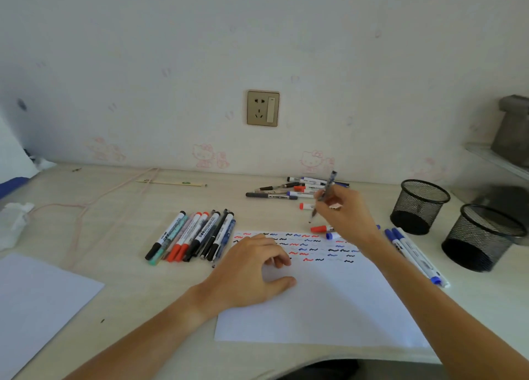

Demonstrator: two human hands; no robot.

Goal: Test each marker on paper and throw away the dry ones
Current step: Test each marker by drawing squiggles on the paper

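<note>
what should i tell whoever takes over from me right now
Right hand holds a pen lifted above the desk, tip down.
Left hand rests on the test paper, steadying it.
Done: several rows of red, blue and black squiggles across the sheet's top.
A neat row of markers lies left of the sheet, a loose pile behind it, and two mesh cups to the right.
Left: test the pen, then the remaining markers.

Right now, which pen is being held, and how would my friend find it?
Start at the white paper with the rows of squiggles, then follow the right hand up past its far edge. The pen is pinched in those fingers, tip down above the desk. It is the only one tilted up in the air; every other marker lies flat.
</note>
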